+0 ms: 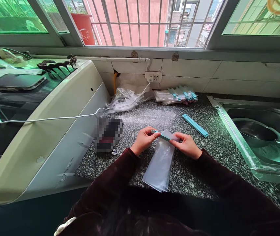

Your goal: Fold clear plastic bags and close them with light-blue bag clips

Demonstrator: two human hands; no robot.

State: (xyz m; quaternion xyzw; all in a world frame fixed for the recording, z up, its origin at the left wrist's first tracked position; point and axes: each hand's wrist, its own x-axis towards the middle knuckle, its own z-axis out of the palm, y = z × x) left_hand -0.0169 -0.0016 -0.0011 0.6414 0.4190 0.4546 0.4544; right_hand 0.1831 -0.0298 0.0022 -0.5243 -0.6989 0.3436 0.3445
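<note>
A thin stack of clear plastic bags (160, 165) hangs toward me over the speckled granite counter (154, 118), its top edge caught in a teal sealing clip (163, 136). My left hand (143, 140) pinches the clip's left end. My right hand (187, 145) grips its right end together with the bags' top edge. Both hands are closed. A second teal clip (195, 125) lies loose on the counter, just beyond my right hand.
A pile of clipped bags (176, 95) lies by the back wall, next to crumpled plastic (126, 98). A white cable (56, 118) runs from the socket (153, 77). On the left, an appliance holds a phone (17, 81). The sink (260, 131) is on the right.
</note>
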